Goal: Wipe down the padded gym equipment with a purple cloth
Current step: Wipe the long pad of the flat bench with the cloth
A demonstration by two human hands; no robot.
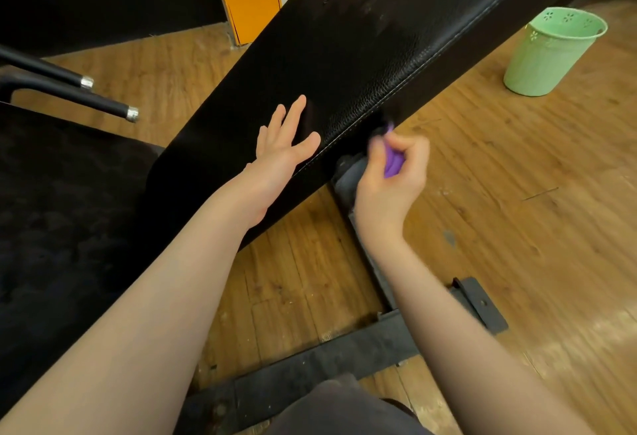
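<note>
Purple cloth: soft, light, bunched inside curled right hand fingers, against the padded bench side edge. Left hand fingers straight, apart, flat on the firm padding.

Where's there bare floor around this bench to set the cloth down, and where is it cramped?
Bare wooden floor lies right of the padded bench, between the green bin and the black frame bar. It is crowded at the bench's edge, where the right hand grips the purple cloth beside the left hand.

frame blocks beneath pad.
</note>
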